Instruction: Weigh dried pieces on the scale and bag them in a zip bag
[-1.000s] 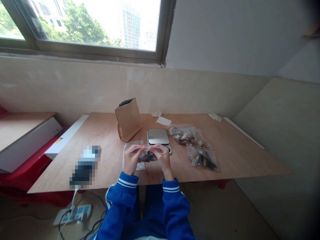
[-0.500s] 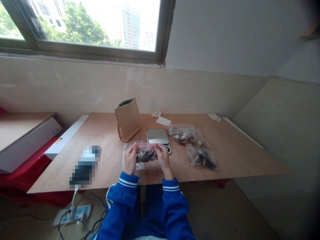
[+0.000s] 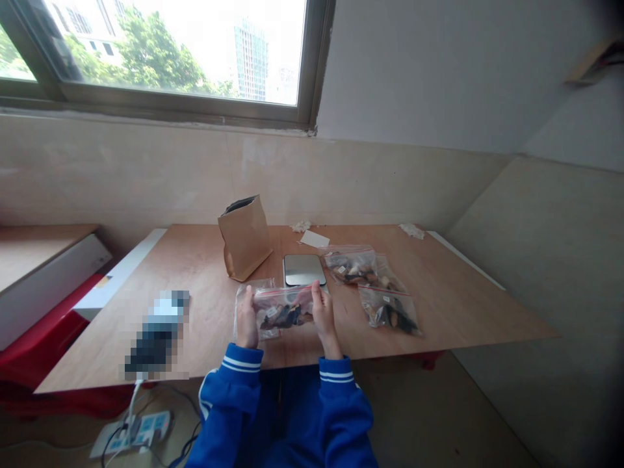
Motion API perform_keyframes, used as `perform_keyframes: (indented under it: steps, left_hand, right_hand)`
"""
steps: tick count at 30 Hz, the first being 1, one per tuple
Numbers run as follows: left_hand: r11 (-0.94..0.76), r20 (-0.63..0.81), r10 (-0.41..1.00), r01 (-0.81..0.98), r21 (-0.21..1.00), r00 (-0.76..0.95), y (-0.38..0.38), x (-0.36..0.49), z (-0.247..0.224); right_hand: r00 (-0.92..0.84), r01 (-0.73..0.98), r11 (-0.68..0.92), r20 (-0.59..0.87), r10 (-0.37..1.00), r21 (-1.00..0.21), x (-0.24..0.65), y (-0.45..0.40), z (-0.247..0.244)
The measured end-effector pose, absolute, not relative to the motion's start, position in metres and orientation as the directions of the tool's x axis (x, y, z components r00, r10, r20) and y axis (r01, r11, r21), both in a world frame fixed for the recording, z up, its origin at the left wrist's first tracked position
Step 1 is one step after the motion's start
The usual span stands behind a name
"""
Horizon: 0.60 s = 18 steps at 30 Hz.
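A clear zip bag [image 3: 285,313] with a red seal line and dark and tan dried pieces inside is stretched between my two hands. My left hand [image 3: 247,320] grips its left side, thumb on top. At the right end, my right hand [image 3: 322,314] is closed on it with the thumb along the upper corner. Beneath the left hand lie flat clear plastic bags [image 3: 240,305], partly covered. Just beyond the held bag sits a kitchen scale [image 3: 303,268] with a silver plate; its front is hidden by the bag.
Several filled zip bags [image 3: 389,312] lie right of the scale. A brown paper pouch [image 3: 245,237] stands open-topped at back left. A white card [image 3: 314,239] rests behind the scale. A blurred phone-like object [image 3: 158,335] with a cable lies left, above a power strip [image 3: 134,434] on the floor.
My hands have moved a little apart, and the held bag shows wider and flatter. My right hand now holds it nearer the upper right corner. The whole view has shifted slightly.
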<state>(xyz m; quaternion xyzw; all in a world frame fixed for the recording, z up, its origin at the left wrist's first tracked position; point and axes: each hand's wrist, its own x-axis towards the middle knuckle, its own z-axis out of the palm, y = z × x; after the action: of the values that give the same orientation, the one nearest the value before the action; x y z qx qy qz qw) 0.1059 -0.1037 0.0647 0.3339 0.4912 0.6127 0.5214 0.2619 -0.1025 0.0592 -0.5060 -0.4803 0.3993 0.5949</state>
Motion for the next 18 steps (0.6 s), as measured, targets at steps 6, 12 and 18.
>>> perform_keyframes:
  steps: [6, 12, 18]
  left_hand:
    - [-0.143, 0.156, 0.965, 0.076, 0.987, -0.209, -0.102, 0.082, 0.062]
    - [-0.098, 0.291, 0.825, 0.385, 0.918, -0.484, -0.051, 0.038, 0.039]
    - [-0.019, 0.252, 0.869, 0.479, 0.878, -0.426, 0.004, 0.021, 0.025]
  right_hand:
    - [0.420, 0.198, 0.146, 0.219, 0.881, -0.969, 0.331, -0.100, 0.082]
    - [0.417, 0.524, 0.048, 0.305, 0.856, -0.850, 0.444, -0.065, 0.103]
    - [0.473, 0.733, -0.097, 0.402, 0.784, -0.674, 0.472, -0.028, 0.090]
